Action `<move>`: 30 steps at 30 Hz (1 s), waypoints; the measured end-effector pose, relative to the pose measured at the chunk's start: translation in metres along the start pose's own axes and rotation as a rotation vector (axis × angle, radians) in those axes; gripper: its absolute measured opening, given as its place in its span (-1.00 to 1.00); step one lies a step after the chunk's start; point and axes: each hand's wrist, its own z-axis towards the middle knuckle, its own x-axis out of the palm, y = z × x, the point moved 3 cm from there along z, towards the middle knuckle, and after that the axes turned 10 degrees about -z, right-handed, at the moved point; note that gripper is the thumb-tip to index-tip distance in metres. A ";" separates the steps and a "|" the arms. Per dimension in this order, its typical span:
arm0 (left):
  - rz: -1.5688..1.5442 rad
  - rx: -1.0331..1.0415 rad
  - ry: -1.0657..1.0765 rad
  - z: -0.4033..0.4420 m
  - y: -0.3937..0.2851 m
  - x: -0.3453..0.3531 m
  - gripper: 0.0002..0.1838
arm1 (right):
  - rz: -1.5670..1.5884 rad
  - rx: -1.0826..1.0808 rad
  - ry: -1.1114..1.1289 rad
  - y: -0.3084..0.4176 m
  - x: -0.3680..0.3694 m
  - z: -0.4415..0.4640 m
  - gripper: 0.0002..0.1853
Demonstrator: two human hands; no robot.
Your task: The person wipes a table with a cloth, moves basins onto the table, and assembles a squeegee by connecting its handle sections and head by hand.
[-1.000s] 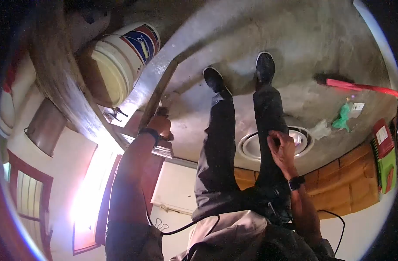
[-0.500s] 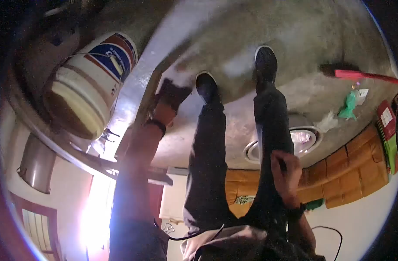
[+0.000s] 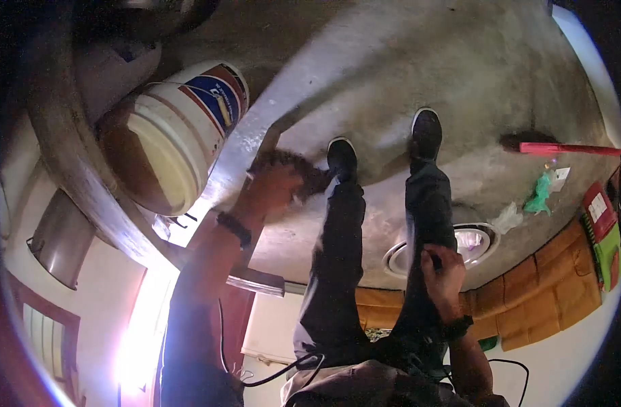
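Observation:
My left hand (image 3: pixel 276 191) is blurred, with its fingers wrapped round a dark, soft-edged item (image 3: pixel 300 169) that I cannot make out. It is beside a raised edge of the grey floor (image 3: pixel 270 139), left of a dark shoe (image 3: pixel 342 159). My right hand (image 3: pixel 443 277) hovers over or rests on the dark trouser leg (image 3: pixel 429 210), its fingers curled towards the thumb and nothing visible in them. Behind that leg lies a round metal plate or tray (image 3: pixel 488 245), partly hidden. A white bucket (image 3: pixel 171 136) with a blue and red label is left of my left hand.
A red-handled brush (image 3: pixel 561 148), a green plastic scrap (image 3: pixel 539 193) and a clear one (image 3: pixel 507 219) lie at the right. Beyond them are red and green books (image 3: pixel 598 217) and an orange-brown cushion (image 3: pixel 541 292). A metal pot (image 3: pixel 63 237) shows at the left.
My left hand has moved up and to the right with the dark item, towards the shoe. My right hand has lowered slightly in view, still curled. The camera view has shifted.

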 end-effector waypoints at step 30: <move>-0.358 -0.252 -0.067 -0.034 0.019 0.049 -0.58 | 0.134 -0.012 -0.015 -0.019 -0.001 0.005 -0.89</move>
